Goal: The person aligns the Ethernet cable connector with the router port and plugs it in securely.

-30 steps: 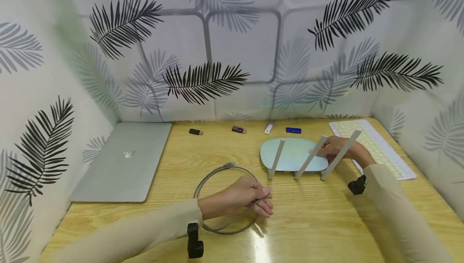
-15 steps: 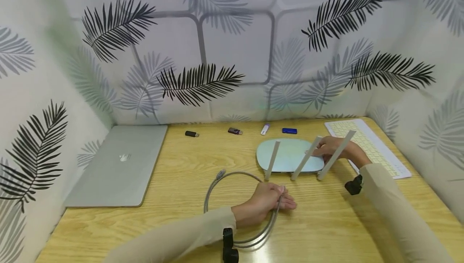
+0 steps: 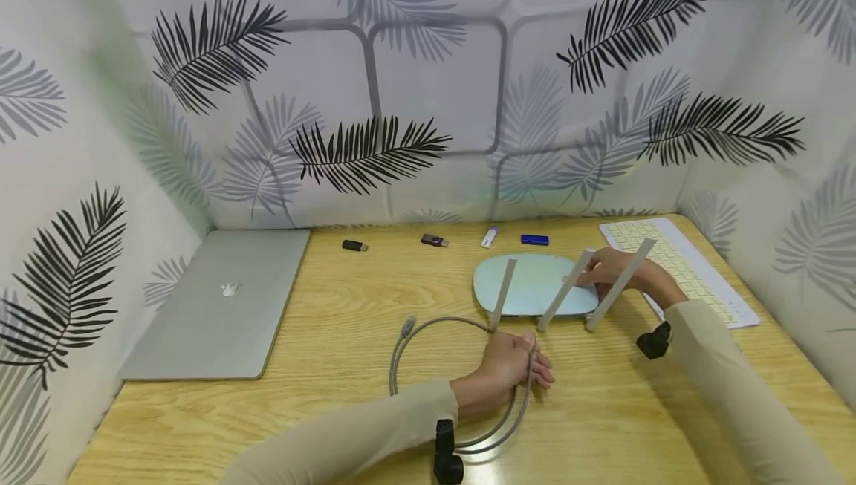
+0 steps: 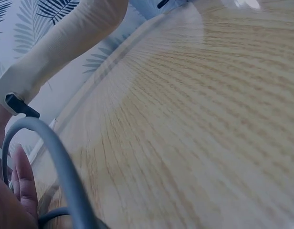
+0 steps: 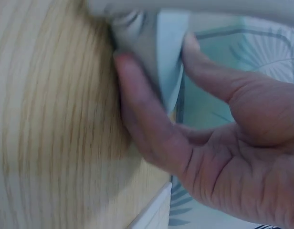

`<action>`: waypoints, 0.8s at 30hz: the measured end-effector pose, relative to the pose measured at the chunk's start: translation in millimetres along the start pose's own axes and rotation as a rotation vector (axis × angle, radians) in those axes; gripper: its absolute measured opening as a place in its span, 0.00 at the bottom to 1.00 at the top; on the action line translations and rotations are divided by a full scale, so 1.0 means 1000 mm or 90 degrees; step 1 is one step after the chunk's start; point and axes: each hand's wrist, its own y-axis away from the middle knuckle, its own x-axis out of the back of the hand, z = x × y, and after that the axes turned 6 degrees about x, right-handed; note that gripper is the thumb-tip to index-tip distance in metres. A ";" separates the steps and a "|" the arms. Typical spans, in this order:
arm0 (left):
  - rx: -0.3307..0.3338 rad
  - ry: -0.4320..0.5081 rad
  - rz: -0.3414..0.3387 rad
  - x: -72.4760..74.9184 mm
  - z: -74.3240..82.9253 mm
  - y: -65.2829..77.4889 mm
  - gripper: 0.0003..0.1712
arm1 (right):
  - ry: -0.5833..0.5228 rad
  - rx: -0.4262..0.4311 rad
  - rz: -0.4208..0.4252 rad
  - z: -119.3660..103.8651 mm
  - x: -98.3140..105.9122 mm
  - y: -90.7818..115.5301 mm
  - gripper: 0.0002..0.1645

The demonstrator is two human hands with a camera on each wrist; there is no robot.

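A pale blue-white router with three upright grey antennas stands on the right half of the table. My right hand grips its right end; in the right wrist view the thumb lies on the router's top and the fingers reach under its edge. Just in front of the router, my left hand pinches a grey network cable between thumb and fingers. The cable loops over the table around that hand, its one visible plug lying at the loop's left. The pinched end is hidden by the left hand.
A closed silver laptop lies at the left. Along the back are a black USB stick, a dark swivel one, a white one and a blue one. A white keyboard lies at the right.
My left hand has moved right with the cable, to just in front of the router. The cable loop has been drawn along to the right. My right hand stays on the router.
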 end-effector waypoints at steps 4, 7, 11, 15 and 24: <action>0.001 -0.001 -0.010 0.001 0.001 -0.001 0.22 | 0.026 -0.011 0.020 0.006 -0.002 -0.006 0.27; 0.005 -0.006 -0.016 0.002 0.002 -0.001 0.23 | 0.047 -0.011 0.033 0.006 -0.003 -0.008 0.29; 0.008 -0.016 -0.019 0.003 0.004 -0.001 0.25 | 0.052 -0.012 0.038 0.013 -0.002 -0.012 0.29; 0.009 -0.024 -0.016 0.003 0.006 -0.002 0.24 | 0.044 -0.030 0.036 0.008 -0.004 -0.007 0.30; -0.032 -0.045 0.040 -0.002 0.008 -0.002 0.19 | 0.044 0.005 0.052 0.004 -0.006 -0.005 0.16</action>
